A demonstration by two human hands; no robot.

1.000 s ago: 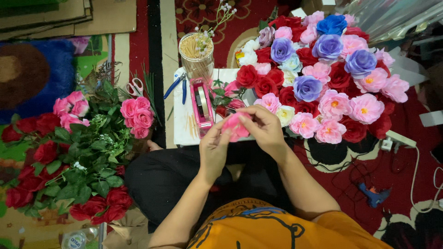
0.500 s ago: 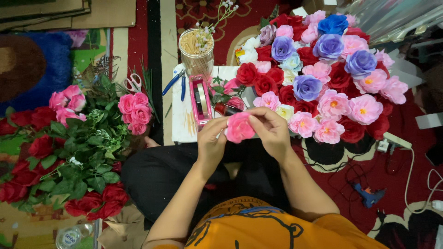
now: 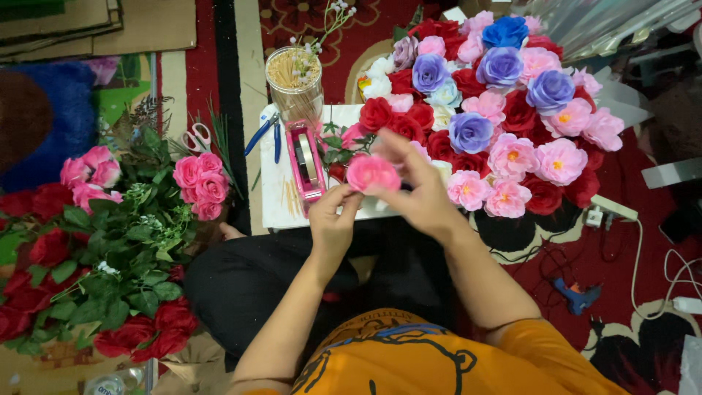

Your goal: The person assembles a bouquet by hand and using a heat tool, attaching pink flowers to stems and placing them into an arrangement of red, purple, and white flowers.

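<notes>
A pink fabric rose point(image 3: 371, 172) is held between both hands above my lap. My left hand point(image 3: 333, 222) pinches it from below at its base. My right hand point(image 3: 415, 190) wraps around its right side, fingers over the petals. Just behind the hands lies a white board point(image 3: 272, 183) carrying a pink tape dispenser point(image 3: 306, 165) and loose wooden sticks. A large round arrangement of red, pink, purple, blue and white roses point(image 3: 497, 110) fills the space beyond my right hand.
A clear jar of wooden sticks point(image 3: 295, 82) stands behind the board. Blue-handled pliers point(image 3: 265, 133) and scissors point(image 3: 196, 137) lie nearby. A heap of red and pink roses with green leaves point(image 3: 102, 241) lies to my left. A blue glue gun point(image 3: 579, 294) and white cables lie at right.
The rose and both hands have risen slightly toward the board, and the right hand now covers more of the flower's side. The view has shifted a little.
</notes>
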